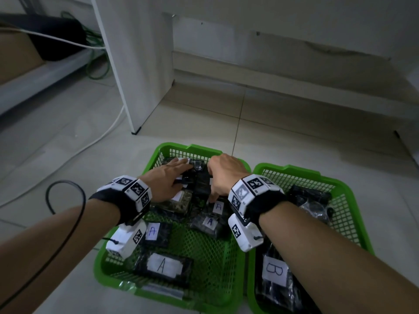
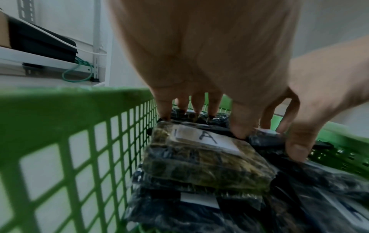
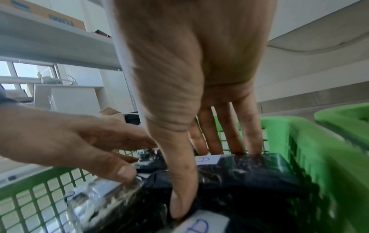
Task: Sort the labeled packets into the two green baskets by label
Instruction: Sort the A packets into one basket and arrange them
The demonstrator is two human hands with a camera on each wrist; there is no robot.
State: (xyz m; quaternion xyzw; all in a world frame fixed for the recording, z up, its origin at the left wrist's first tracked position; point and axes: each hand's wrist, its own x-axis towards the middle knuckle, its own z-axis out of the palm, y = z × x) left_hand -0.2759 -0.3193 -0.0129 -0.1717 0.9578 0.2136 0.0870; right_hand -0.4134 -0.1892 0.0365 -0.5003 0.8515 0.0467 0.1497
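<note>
Head view is showing two green baskets sitting side by side on a pale tiled floor [image 1: 294, 137], their long rims touching. At 9 o'clock a black cable [image 1: 65, 225] is looping over the left forearm, with open floor beyond it. The left basket [image 1: 199, 148] is holding dark, shiny plastic-wrapped packets with white paper labels; four labels are reading "A", and one such packet [image 1: 162, 265] is lying flat near the basket's 6 o'clock rim, with bare mesh showing to its right. The rest are piling toward the 12 o'clock wall, leaving little room there.

The left hand [image 1: 166, 181] is lying over the pile at about 11 o'clock, fingers fairly straight and resting on the wrappers; the left wrist view is showing the fingertips [image 2: 239, 130] pressing down behind an olive-tinted packet [image 2: 205, 162] marked "A", gripping nothing. The right hand [image 1: 223, 174] is reaching in at 1 o'clock, thumb and fingers spanning a black packet [image 3: 245, 178] from front and back; the wrist view is showing the thumb tip dug in at its near edge, the fingers at its far edge.

The right basket [image 1: 337, 184], at 3 o'clock, is holding more dark packets, one labelled "B" [image 1: 274, 270]. A white cabinet panel [image 1: 136, 64] is standing at 12 o'clock before a pale wall.
</note>
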